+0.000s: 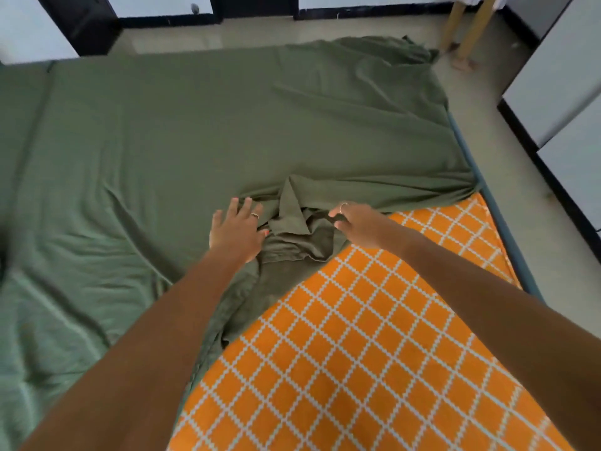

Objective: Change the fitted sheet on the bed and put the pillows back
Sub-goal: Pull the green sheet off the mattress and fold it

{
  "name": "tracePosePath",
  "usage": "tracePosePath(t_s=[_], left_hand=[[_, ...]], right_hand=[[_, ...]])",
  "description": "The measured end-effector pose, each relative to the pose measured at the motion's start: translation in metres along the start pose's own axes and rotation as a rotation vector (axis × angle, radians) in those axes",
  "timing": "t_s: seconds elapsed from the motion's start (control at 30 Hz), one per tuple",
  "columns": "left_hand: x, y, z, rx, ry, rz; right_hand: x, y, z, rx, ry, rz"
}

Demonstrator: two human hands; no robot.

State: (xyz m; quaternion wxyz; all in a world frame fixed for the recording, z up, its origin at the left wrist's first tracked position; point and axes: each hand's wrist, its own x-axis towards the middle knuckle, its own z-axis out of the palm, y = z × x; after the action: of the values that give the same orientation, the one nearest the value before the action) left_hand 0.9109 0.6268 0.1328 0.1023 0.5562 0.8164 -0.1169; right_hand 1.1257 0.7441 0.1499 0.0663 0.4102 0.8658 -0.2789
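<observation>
A green fitted sheet (195,135) covers most of the bed, loose and wrinkled, with a bunched corner (299,222) near the middle. Below it the orange mattress (374,336) with a white grid pattern lies bare at the near right. My left hand (237,227) rests flat on the sheet just left of the bunch, fingers spread, thumb touching the folds. My right hand (354,222) has its fingers curled into the right side of the bunched fabric. No pillows are in view.
A blue-grey bed frame edge (487,196) runs along the right side. Beige floor (520,177) lies beyond it, bounded by white cabinets with black skirting (559,92). Wooden legs (468,34) stand at the far right corner.
</observation>
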Motion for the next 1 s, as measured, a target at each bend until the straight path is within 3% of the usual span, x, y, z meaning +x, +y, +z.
tracePosePath(t_s=[0.23, 0.43, 0.53, 0.73, 0.87, 1.0], left_hand=[[-0.046, 0.12, -0.021, -0.052, -0.127, 0.1], [-0.093, 0.285, -0.044, -0.009, -0.162, 0.214], [-0.108, 0.375, -0.065, -0.015, -0.091, 0.211], [-0.129, 0.557, -0.107, -0.037, -0.168, 0.355], [-0.107, 0.612, -0.144, -0.068, -0.102, 0.371], [-0.074, 0.615, -0.166, -0.033, -0.062, 0.262]], right_hand=[[-0.103, 0.092, -0.02, -0.068, -0.034, 0.139], [-0.201, 0.206, -0.072, -0.229, -0.029, 0.087], [-0.25, 0.261, -0.108, -0.303, 0.045, 0.009], [-0.331, 0.389, -0.175, -0.16, 0.075, 0.02], [-0.343, 0.452, -0.237, -0.165, 0.157, 0.054], [-0.324, 0.477, -0.272, -0.157, 0.194, 0.0]])
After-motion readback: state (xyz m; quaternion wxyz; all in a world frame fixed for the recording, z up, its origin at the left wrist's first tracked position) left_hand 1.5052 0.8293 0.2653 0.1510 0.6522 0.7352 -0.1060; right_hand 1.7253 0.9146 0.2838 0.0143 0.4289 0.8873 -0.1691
